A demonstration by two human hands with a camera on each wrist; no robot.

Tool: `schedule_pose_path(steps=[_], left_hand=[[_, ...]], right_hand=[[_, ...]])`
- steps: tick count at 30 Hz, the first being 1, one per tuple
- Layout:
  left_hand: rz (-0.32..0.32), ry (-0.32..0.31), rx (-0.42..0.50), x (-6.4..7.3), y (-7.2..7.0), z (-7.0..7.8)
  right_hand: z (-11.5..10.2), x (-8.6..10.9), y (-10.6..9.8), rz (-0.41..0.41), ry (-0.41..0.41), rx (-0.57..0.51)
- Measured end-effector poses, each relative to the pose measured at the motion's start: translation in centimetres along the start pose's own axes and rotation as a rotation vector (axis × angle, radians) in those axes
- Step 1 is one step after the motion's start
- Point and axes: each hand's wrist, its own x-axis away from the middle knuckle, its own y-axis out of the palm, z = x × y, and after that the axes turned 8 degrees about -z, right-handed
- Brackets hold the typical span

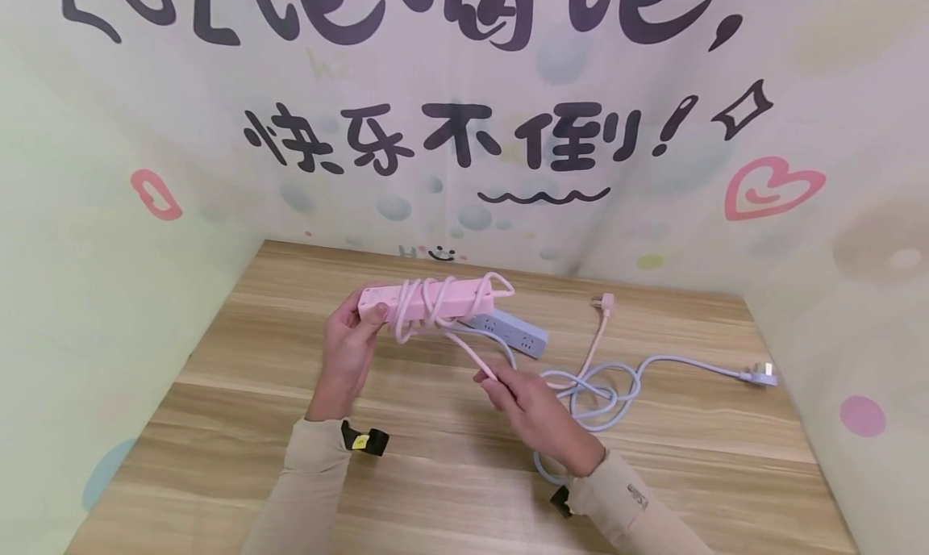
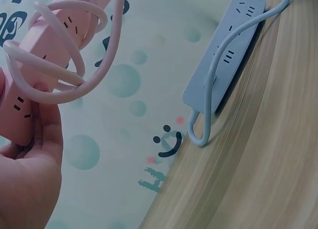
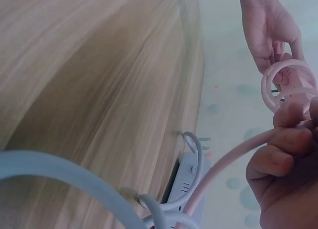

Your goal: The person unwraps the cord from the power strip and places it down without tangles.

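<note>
My left hand grips one end of a pink power strip, held up above the table. Several loose turns of its pink cord wrap around the strip's body. Lower and to the right, my right hand holds the same cord between curled fingers; in the right wrist view those fingers close round it. From that hand the cord runs on toward a pink plug lying on the table. Behind the pink strip lies a blue power strip, partly covered by it in the head view.
The blue strip's cord lies in loose loops right of my right hand, and the pink cord passes among them. Its blue plug rests near the table's right edge. A printed cloth wall stands behind the wooden table.
</note>
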Motion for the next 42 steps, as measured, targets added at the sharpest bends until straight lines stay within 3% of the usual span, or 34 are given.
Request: schedule_pose_path(steps=[11,19,26,33,42], left_hand=[[0.009,0.022,-0.010,-0.1,0.3,0.0],[0.008,-0.029,-0.100,-0.2,0.3,-0.1],[-0.014,-0.057,-0.152,-0.1,0.2,-0.4],[-0.013,-0.092,-0.173,0.0,0.0,-0.5],[-0.073,-0.097,-0.132,0.4,0.3,-0.3]], right_hand=[[-1.5,1.5,-3.0,0.160,-0.268,0.207],[-3.2,1.4,-5.1,0.238,-0.433,0.186],[-4.3,1.4,-6.4,0.260,-0.453,0.161],[-5.9,0.3,-8.6,0.369,-0.532,0.181],[-6.7,-1.4,-12.0,0.469,-0.484,0.293]])
